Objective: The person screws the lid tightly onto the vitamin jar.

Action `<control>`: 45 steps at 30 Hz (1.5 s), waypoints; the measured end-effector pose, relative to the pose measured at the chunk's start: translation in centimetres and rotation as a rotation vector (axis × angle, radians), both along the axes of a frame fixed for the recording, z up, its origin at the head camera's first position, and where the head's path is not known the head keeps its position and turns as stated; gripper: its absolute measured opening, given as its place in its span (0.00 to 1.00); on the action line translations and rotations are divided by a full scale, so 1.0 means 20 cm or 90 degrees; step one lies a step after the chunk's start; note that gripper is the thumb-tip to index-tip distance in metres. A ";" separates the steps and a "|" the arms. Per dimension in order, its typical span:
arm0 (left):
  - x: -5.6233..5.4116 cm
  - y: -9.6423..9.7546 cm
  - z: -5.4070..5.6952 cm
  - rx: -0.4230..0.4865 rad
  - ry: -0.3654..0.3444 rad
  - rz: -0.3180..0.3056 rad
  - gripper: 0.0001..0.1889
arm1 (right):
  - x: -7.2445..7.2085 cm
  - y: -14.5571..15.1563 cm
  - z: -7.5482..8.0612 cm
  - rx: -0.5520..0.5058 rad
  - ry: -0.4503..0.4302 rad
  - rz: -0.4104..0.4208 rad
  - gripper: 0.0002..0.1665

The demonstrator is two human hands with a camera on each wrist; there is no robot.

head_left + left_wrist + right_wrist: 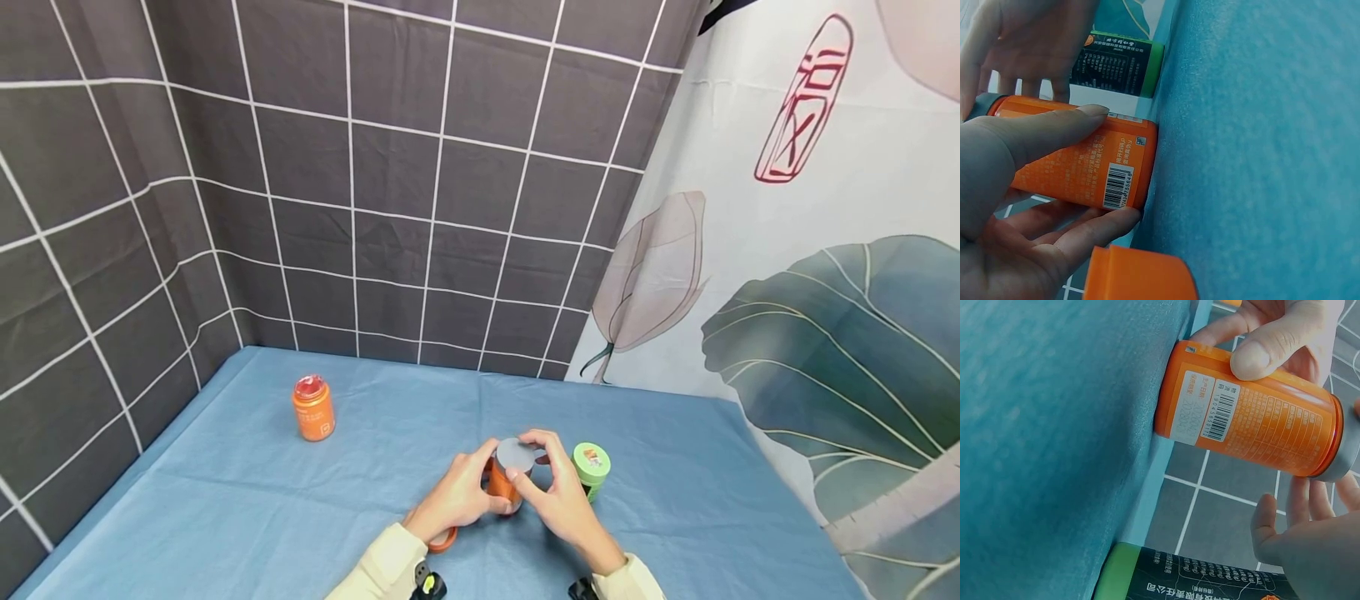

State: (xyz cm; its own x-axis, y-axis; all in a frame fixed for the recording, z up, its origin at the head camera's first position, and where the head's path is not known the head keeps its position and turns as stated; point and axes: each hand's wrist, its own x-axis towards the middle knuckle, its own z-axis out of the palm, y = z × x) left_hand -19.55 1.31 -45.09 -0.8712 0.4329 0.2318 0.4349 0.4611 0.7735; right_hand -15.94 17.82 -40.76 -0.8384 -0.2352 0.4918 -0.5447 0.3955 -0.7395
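Note:
An orange bottle (1054, 150) with a grey lid (516, 454) stands upright on the blue cloth. My left hand (459, 493) grips the bottle's body from the left, thumb along one side and fingers round the other. From the right, my right hand (558, 492) holds the grey lid at its rim between thumb and fingers. Beside the left wrist lies an orange lid (444, 542), seen also as an orange cap (1138, 275) in the left wrist view. A dark jar with a green lid (592, 460) stands just past the right hand, apart from it.
Another orange bottle (313, 410), its lid off and a reddish top showing, stands farther back on the left. Blue cloth (225, 475) covers the table. Dark gridded fabric (390, 175) hangs behind and at the left, patterned white fabric (720, 167) at the right.

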 end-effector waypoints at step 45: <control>0.00 0.00 -0.01 0.020 -0.018 -0.011 0.32 | 0.00 0.00 0.00 -0.010 0.022 0.041 0.20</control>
